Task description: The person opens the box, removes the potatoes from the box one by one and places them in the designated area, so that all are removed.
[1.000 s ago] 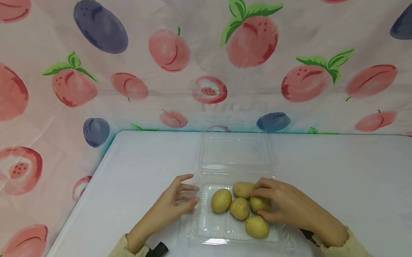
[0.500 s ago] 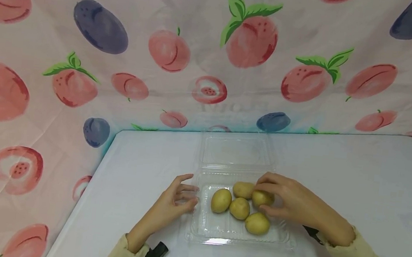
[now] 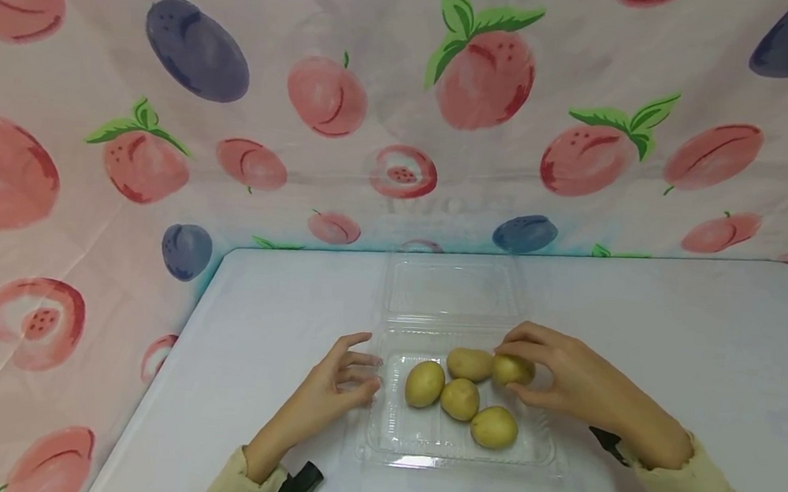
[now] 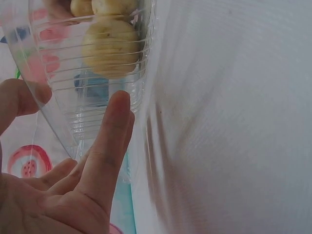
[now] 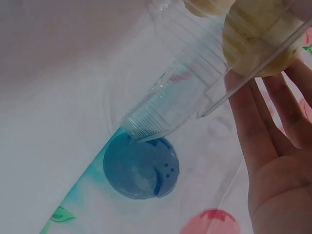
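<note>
A clear plastic clamshell box [image 3: 411, 435] stands on the table, with several yellowish potatoes inside. My right hand [image 3: 566, 377] holds one potato [image 3: 513, 371] at the box's back right, thumb on the near side and fingers on the far side. This potato [image 5: 263, 39] also shows in the right wrist view, partly behind the clear wall. Another potato [image 3: 470, 364] lies just left of it; one potato [image 3: 494, 427] is at the front right. My left hand [image 3: 330, 386] is at the left wall, fingers extended along its outside and thumb [image 4: 36, 92] by the rim.
The box's clear lid [image 3: 454, 287] is folded back toward the rear of the white table [image 3: 695, 370]. Behind the table's back edge hangs a pink cloth [image 3: 359, 21] printed with fruit. A black strap piece [image 3: 300, 484] is at the left sleeve.
My right hand has shifted rightward and slightly back with its potato, widening the gap to the front right potato. My left hand has stayed at the left wall.
</note>
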The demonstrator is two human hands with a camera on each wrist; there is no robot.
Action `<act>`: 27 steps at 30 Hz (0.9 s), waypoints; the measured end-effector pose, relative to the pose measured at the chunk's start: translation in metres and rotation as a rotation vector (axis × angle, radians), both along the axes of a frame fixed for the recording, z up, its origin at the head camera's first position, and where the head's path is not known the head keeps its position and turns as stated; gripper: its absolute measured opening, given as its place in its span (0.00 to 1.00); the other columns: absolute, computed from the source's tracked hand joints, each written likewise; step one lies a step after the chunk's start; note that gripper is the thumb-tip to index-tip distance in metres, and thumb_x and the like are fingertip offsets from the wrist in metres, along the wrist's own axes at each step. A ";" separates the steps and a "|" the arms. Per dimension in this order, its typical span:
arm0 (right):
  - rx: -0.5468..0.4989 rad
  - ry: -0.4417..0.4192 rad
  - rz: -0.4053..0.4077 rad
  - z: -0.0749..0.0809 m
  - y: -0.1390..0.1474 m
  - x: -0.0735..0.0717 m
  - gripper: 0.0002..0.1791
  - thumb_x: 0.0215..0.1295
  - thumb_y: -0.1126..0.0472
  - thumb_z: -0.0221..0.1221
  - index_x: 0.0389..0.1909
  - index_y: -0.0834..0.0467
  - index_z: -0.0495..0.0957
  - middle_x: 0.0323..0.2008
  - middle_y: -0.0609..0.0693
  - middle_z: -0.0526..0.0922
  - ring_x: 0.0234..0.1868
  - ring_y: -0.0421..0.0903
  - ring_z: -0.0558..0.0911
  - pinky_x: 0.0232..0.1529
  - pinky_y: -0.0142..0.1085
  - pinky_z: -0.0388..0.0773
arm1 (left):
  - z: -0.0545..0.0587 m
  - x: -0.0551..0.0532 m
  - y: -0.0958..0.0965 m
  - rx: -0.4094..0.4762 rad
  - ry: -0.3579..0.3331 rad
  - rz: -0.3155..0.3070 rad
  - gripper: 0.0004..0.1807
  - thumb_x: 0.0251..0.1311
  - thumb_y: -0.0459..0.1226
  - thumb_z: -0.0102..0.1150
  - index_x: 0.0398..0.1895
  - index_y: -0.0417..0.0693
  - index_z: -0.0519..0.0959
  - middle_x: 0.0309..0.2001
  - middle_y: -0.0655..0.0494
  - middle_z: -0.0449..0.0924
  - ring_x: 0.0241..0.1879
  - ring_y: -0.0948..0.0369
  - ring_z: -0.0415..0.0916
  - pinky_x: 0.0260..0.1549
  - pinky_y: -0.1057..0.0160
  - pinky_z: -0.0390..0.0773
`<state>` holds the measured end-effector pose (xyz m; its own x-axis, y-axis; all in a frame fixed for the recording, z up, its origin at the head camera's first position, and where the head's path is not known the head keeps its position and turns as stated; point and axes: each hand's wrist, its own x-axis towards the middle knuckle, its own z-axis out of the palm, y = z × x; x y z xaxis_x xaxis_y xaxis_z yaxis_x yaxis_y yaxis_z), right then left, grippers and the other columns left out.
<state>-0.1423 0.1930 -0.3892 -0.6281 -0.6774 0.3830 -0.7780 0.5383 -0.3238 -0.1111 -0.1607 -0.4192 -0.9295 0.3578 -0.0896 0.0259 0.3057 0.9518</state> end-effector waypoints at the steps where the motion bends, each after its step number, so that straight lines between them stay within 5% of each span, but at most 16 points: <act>1: -0.003 -0.002 -0.002 0.000 0.001 0.000 0.23 0.47 0.64 0.76 0.47 0.55 0.84 0.47 0.40 0.79 0.46 0.37 0.80 0.44 0.35 0.84 | 0.000 0.000 0.000 -0.001 0.001 -0.001 0.39 0.66 0.33 0.62 0.75 0.46 0.53 0.62 0.39 0.73 0.55 0.47 0.79 0.43 0.64 0.86; 18: -0.066 0.065 -0.054 0.009 0.007 -0.001 0.25 0.44 0.66 0.76 0.47 0.53 0.83 0.46 0.40 0.79 0.43 0.37 0.80 0.41 0.33 0.84 | 0.001 0.000 0.001 -0.004 -0.005 0.004 0.38 0.66 0.33 0.62 0.75 0.46 0.54 0.59 0.40 0.74 0.56 0.47 0.78 0.43 0.64 0.86; 27: -0.092 0.079 -0.067 0.013 0.014 -0.005 0.27 0.41 0.67 0.77 0.46 0.54 0.83 0.45 0.41 0.79 0.43 0.37 0.80 0.44 0.18 0.76 | 0.000 0.000 0.001 -0.006 -0.004 0.013 0.39 0.66 0.33 0.62 0.75 0.47 0.54 0.59 0.41 0.74 0.56 0.48 0.78 0.43 0.65 0.85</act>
<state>-0.1473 0.2069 -0.3764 -0.6358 -0.5950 0.4917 -0.7667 0.5606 -0.3129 -0.1107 -0.1593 -0.4191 -0.9337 0.3449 -0.0959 0.0176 0.3117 0.9500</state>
